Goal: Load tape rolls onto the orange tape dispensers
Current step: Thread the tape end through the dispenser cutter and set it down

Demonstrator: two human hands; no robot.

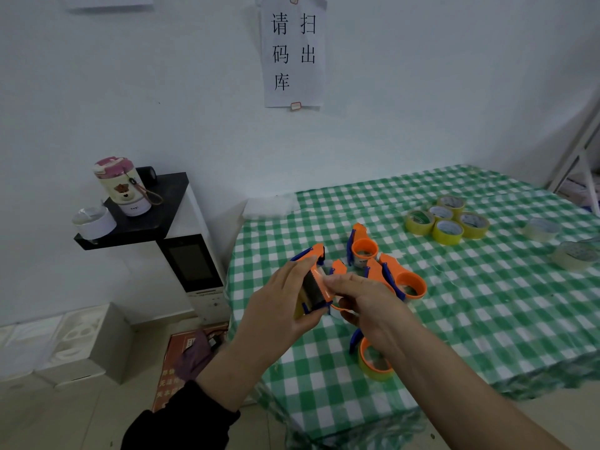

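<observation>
My left hand (279,306) grips an orange tape dispenser (314,289) with blue trim, held above the table's left edge. My right hand (363,297) pinches its right side, fingers curled round the part with the tape roll; that roll is mostly hidden. Three more orange dispensers lie on the green checked cloth: one (363,246) further back, one (404,280) to the right, one (373,360) with yellow tape near my right wrist. Several yellow tape rolls (446,224) cluster at the back.
Two clear tape rolls (540,229) (576,254) lie at the table's right. Left of the table (487,319) stands a white machine (194,267) with a black shelf carrying a pink-lidded bottle (125,186) and a white roll. Boxes sit on the floor.
</observation>
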